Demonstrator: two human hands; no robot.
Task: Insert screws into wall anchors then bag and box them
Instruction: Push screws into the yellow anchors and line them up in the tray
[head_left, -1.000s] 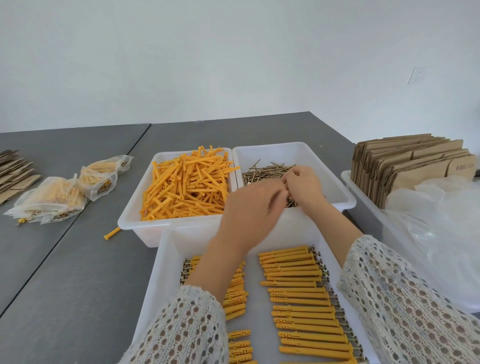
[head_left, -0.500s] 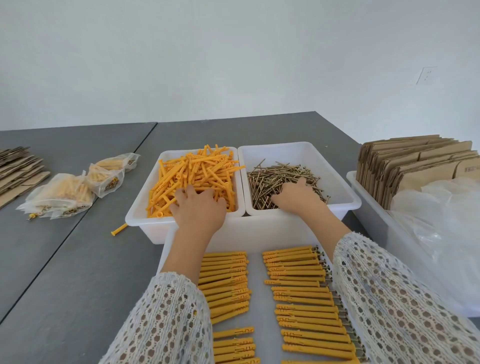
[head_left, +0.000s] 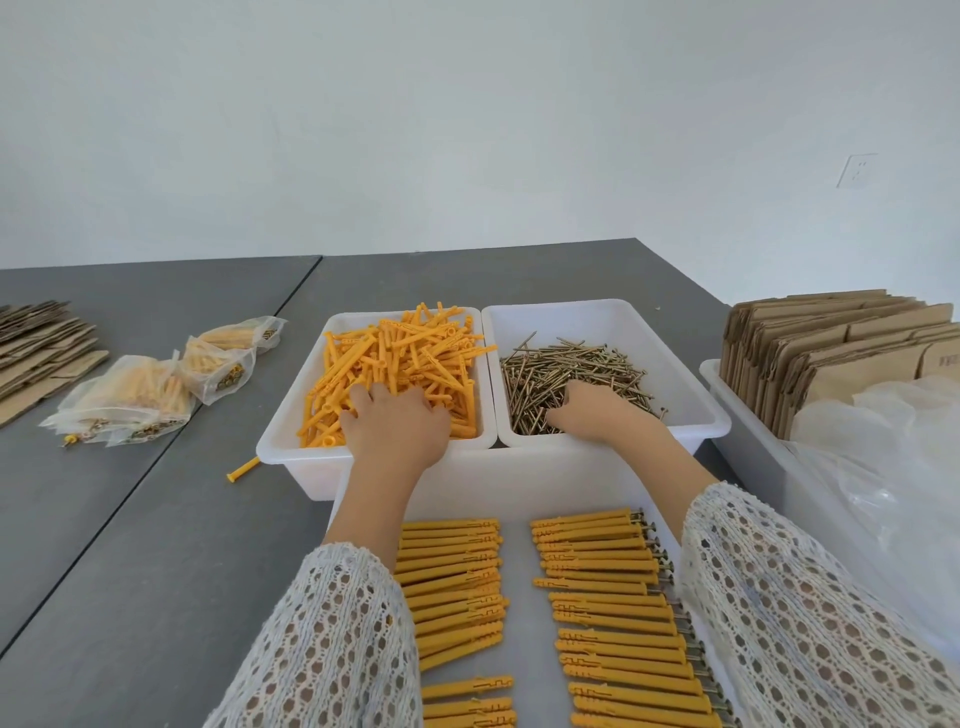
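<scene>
- Left hand (head_left: 397, 431) lies palm down on the loose orange wall anchors (head_left: 400, 364) heaped in the left white bin (head_left: 291, 441); its fingers are spread and dig into the pile; whether they grip one cannot be told.
- Right hand (head_left: 597, 415) reaches into the brass screws (head_left: 571, 374) in the right white bin (head_left: 696, 410); its fingertips are buried, so their pose cannot be told.
- Nearest the person, a white tray (head_left: 519, 597) holds two rows of assembled anchors (head_left: 608, 597) with screws inserted.
- Filled clear bags (head_left: 130, 400) lie on the grey table (head_left: 156, 545) at left; flat cardboard boxes (head_left: 831, 343) stand at right.
</scene>
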